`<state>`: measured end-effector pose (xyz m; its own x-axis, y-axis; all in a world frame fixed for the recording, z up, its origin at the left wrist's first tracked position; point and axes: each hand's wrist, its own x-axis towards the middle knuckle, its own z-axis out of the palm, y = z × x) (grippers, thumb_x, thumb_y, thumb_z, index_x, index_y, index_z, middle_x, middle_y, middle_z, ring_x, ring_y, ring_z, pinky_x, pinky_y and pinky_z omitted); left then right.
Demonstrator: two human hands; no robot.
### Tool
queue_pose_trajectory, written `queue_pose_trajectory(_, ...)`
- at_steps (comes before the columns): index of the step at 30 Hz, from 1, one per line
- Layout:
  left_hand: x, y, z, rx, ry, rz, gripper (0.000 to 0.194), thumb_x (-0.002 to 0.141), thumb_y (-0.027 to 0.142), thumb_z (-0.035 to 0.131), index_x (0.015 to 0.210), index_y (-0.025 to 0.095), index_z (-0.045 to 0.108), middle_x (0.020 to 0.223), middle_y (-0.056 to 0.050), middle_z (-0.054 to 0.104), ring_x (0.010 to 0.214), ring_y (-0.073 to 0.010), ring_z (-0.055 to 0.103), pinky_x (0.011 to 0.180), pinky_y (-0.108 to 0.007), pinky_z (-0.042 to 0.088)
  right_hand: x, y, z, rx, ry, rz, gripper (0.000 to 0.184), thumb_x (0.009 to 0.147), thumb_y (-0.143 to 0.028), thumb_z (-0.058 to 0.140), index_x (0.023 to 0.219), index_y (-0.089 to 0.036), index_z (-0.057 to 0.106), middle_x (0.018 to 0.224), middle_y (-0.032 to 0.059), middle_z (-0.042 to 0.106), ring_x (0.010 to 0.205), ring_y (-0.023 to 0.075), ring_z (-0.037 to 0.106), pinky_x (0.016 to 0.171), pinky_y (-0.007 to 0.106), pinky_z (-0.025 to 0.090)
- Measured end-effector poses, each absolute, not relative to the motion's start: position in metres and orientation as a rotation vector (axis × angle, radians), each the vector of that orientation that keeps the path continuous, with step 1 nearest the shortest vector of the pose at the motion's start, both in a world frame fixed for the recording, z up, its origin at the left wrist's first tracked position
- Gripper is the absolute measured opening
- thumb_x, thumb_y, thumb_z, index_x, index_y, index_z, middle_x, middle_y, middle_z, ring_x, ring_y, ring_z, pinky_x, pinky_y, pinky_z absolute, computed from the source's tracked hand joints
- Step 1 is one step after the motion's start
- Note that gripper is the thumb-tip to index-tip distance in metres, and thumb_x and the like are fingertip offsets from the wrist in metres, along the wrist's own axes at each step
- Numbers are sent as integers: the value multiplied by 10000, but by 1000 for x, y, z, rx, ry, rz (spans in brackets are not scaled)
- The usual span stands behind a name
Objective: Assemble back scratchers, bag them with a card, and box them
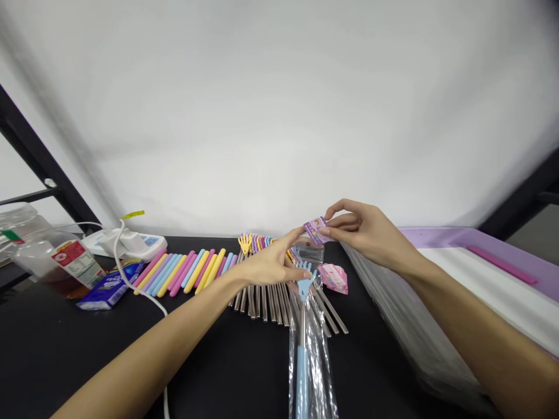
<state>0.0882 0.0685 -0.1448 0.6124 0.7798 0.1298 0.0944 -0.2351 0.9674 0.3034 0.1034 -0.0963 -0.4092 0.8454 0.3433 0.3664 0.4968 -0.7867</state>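
My right hand pinches a small purple printed card between thumb and fingers. My left hand is closed at the upper end of a clear plastic bag, its index fingertip near the card. Inside that bag lies a back scratcher with a light-blue hand-shaped head, a metal rod and a blue handle. Just right of the head is a stack of pink printed cards. Several metal rods with coloured hand-shaped heads lie behind and beneath my left hand, which partly hides them.
Several pink, yellow, blue and purple handles lie in a row at left. Beyond them are a blue packet, a plastic jar, a power strip and a white cable. Clear bags and a purple-rimmed tray stand right.
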Motion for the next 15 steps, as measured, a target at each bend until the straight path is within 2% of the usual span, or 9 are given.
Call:
queue_pose_trajectory(3,89,68,-147,1717,761,750,927,811,275,704,1534,392,136,1572,-230,175,621,-99,651,616,-404,611,304,107,-98,-1028,-1978,842,390,714,-522,756,876,-198,611,777,55,733,774,235,692,726,352,519)
queue_pose_trajectory(7,88,67,-144,1682,773,741,1068,786,210,724,1518,461,-11,1573,-266,127,574,-93,654,636,-444,607,305,110,-101,-1035,-2019,846,289,752,-447,735,819,-189,622,872,71,732,870,235,686,829,366,504)
queue_pose_trajectory(10,88,66,-142,1669,770,740,1102,781,198,726,1509,472,-54,1559,-286,147,591,-118,672,640,-455,605,306,109,-100,-1073,-2047,942,229,786,-392,707,877,-202,614,857,53,745,842,226,689,780,352,498)
queue_pose_trajectory(15,89,67,-143,1670,721,728,1105,790,189,713,1502,477,-82,1549,-268,202,620,-103,664,612,-396,606,307,108,-98,-1080,-2008,901,235,763,-356,726,895,-192,622,813,54,747,802,229,692,740,347,499)
